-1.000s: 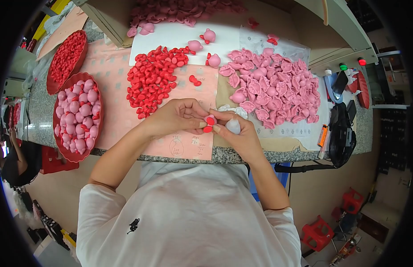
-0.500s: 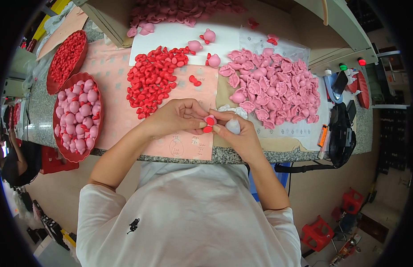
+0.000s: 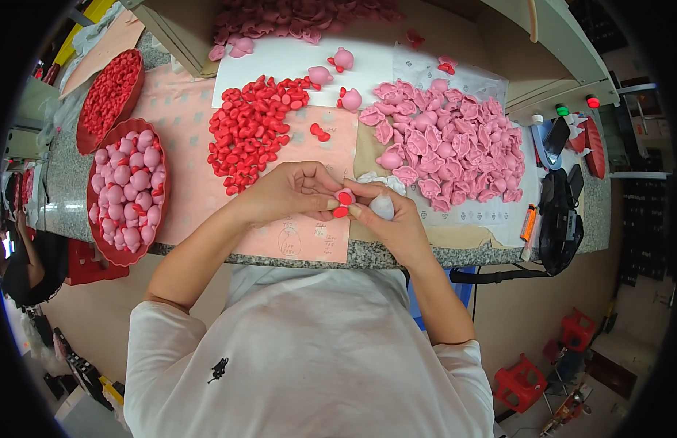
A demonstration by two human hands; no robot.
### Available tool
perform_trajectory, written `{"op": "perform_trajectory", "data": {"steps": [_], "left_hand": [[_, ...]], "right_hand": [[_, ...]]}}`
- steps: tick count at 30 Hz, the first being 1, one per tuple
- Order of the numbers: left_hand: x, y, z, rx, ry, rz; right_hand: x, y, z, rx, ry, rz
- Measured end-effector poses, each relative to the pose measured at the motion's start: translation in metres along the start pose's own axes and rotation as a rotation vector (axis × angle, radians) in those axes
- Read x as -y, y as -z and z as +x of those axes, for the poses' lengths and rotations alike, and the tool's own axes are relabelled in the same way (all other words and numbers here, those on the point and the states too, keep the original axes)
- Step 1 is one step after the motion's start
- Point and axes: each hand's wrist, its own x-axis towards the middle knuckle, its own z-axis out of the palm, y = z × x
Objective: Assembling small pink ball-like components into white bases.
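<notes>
Near the counter's front edge, my two hands meet around a small pink figure with two red oval feet (image 3: 343, 204). My left hand (image 3: 295, 193) pinches it from the left between thumb and fingers. My right hand (image 3: 393, 226) presses its thumb and finger to the other side and also holds a small translucent white bottle (image 3: 382, 207) against its fingers. Beyond my left hand lies a heap of red oval pieces (image 3: 247, 135). Past my right hand is a heap of pink moulded parts (image 3: 455, 142). The figure's body is mostly hidden by my fingers.
Pink figures fill a red scalloped tray (image 3: 162, 212) at left; a second red tray (image 3: 81, 139) behind it holds small red pieces. Several figures with red feet, including one (image 3: 350, 99), stand on paper. At right lie an orange tube (image 3: 528, 223) and a black fan-like device (image 3: 561, 226).
</notes>
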Motion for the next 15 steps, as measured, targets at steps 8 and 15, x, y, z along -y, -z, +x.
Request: {"op": "perform_trajectory", "data": {"steps": [8,15], "left_hand": [[0.002,0.003,-0.002,-0.001,0.009,-0.006],[-0.007,0.007,-0.016,0.001,0.001,0.005]], "right_hand": [[0.0,-0.002,0.0,0.007,0.003,0.01],[0.011,-0.016,0.0,0.004,0.011,-0.006]]}}
